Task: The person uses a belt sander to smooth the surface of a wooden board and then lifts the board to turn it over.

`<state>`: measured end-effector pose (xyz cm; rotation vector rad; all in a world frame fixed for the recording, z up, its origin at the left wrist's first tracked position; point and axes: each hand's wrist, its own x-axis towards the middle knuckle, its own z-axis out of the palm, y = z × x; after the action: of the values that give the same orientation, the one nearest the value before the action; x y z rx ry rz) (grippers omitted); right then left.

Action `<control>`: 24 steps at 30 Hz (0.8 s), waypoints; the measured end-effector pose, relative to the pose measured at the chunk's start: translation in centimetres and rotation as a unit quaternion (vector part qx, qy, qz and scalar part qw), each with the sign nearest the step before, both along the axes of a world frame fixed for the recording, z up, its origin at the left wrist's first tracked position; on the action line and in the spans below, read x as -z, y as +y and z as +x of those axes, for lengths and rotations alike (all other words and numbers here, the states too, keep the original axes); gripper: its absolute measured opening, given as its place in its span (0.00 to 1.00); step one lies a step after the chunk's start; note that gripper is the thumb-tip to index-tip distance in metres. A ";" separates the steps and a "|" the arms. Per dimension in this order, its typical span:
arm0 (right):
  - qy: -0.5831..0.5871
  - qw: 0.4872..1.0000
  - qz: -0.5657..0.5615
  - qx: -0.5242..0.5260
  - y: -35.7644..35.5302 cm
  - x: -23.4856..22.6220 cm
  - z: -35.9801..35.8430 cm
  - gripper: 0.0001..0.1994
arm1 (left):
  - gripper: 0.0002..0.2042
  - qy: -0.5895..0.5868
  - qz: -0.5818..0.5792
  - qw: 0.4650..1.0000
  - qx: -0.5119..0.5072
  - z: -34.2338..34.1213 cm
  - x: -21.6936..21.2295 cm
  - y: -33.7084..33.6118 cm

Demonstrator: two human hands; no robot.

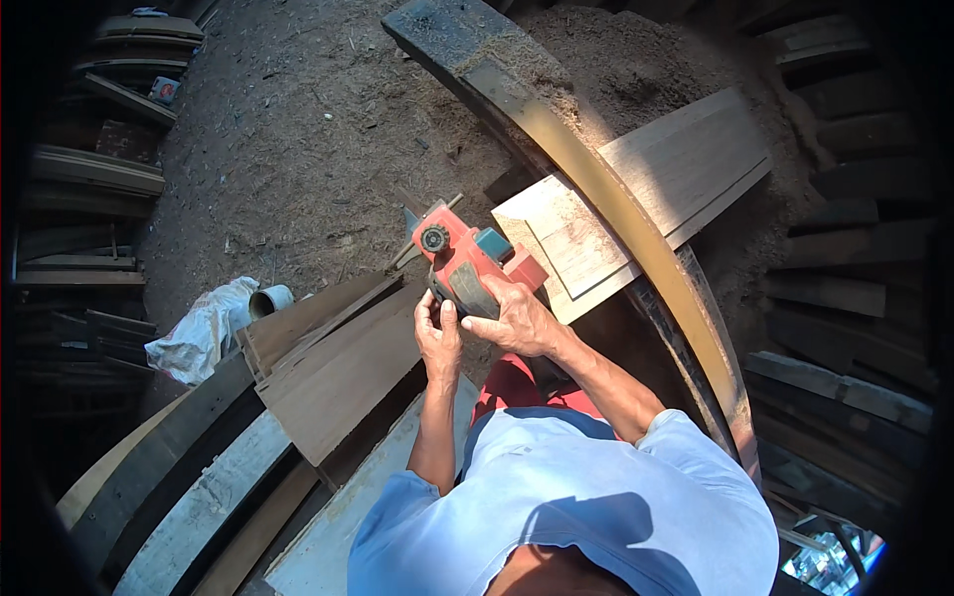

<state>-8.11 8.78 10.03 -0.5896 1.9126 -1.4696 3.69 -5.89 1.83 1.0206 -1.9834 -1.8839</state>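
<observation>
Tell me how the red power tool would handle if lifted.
The red power tool is probably stiff, as it looks hard-cased. It may be heavy for its size: the left grip and right grip both hold it. It seems unlikely to roll, since its body is blocky and a dark knob sticks out.

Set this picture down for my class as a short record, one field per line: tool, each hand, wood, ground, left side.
Tool: red power planer with a round black knob
Left hand: the left hand is on the planer's near end
Right hand: the right hand grips the planer beside it
Wood: long beam, partly sunlit; pale wood shows on both sides of it
Ground: brown ground littered with small bits
Left side: stacked boards, white bag
</observation>
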 end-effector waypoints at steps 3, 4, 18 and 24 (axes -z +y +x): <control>-0.042 0.998 0.018 -0.035 -0.7 1.1 2.9 0.30 | 0.20 -0.052 0.009 0.998 -0.039 4.4 1.1 0.5; -0.069 0.995 0.045 -0.061 -0.8 1.6 3.4 0.30 | 0.19 -0.071 0.002 0.997 -0.040 5.5 1.3 0.7; -0.118 0.979 0.146 -0.077 -2.0 4.2 6.6 0.24 | 0.23 -0.087 0.193 0.977 -0.040 10.7 7.3 3.5; -0.060 0.994 0.071 -0.049 -1.0 3.3 7.2 0.25 | 0.27 -0.046 0.145 0.987 -0.053 9.6 6.0 3.3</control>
<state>-0.86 7.78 6.74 -0.5109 1.8487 -1.2671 13.31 -2.58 -4.12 1.2825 -1.6929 -2.1424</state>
